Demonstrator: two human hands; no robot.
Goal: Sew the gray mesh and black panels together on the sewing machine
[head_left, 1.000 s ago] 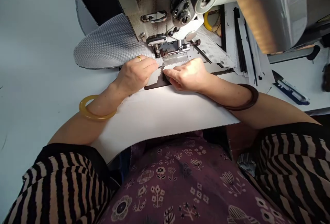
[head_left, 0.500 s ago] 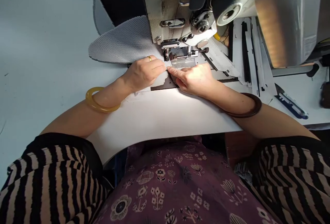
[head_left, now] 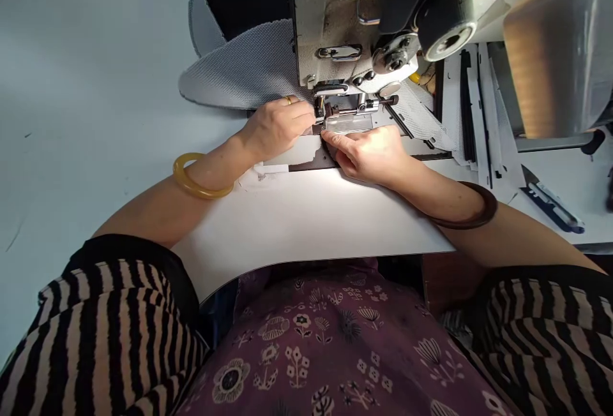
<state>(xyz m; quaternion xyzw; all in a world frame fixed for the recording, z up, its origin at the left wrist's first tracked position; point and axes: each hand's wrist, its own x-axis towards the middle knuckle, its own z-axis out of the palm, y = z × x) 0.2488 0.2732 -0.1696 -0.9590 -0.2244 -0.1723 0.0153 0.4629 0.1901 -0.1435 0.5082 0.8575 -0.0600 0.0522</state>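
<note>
A grey-white mesh fabric piece point(head_left: 239, 68) with a rounded left end lies left of the sewing machine point(head_left: 320, 27), its right part passing beneath the machine head. My left hand point(head_left: 278, 127) is closed in a pinch at the fabric's front edge, close by the presser foot point(head_left: 320, 108). The pinched bit is hidden under the fingers. To the right, my right hand point(head_left: 368, 151) has its index finger stretched out, the tip touching the machine bed point(head_left: 318, 159) just in front of the foot. Its other fingers curl loosely, with nothing visible in them.
White and black strips point(head_left: 474, 110) lie right of the machine, near a mesh strip point(head_left: 426, 116). Thread snips point(head_left: 553, 205) rest on the right side of the white table point(head_left: 311, 212). A clear plastic sheet point(head_left: 555, 52) hangs at upper right.
The whole view has shifted slightly. My left hand has moved a little away from me with the fabric edge, opening a gap between it and my right fingertip, where bare metal now shows.
</note>
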